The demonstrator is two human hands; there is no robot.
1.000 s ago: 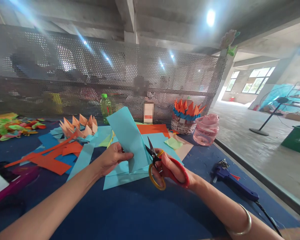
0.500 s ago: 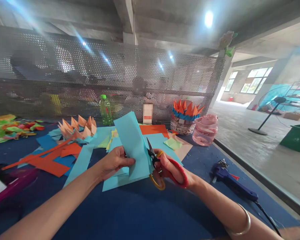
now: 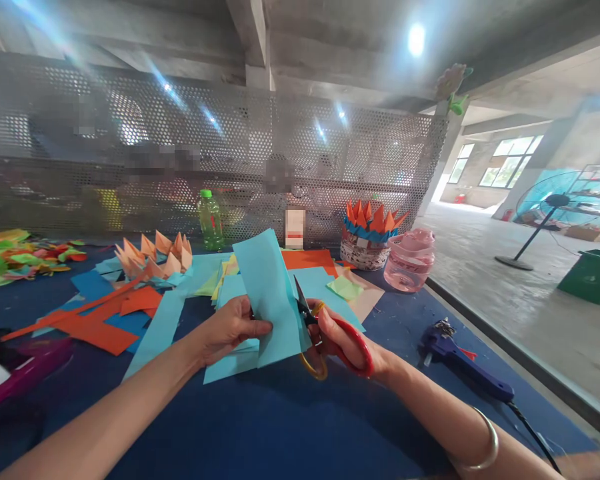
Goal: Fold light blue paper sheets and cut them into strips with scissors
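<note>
My left hand (image 3: 237,327) pinches the left side of a folded light-blue sheet of paper (image 3: 267,287), thumb in front, and the sheet stands tilted above the table. Scissors (image 3: 350,343) with one red and one yellow handle loop are in my right hand (image 3: 337,333), its fingers wrapped through the loops. Their dark blades are spread a little at the sheet's right edge. The exact line of contact is partly hidden by the fold. Under and behind my hands lie more light-blue sheets (image 3: 230,363).
A peach paper-point crown (image 3: 156,257) and orange scraps (image 3: 100,330) lie left, near a green bottle (image 3: 211,223). An orange-and-blue spiked basket (image 3: 365,253) and a pink bottle (image 3: 411,263) stand right. A blue glue gun (image 3: 470,363) with its cord lies by the table's right edge.
The light-blue sheet has shifted slightly right and down against the scissors. Both hands keep their grip.
</note>
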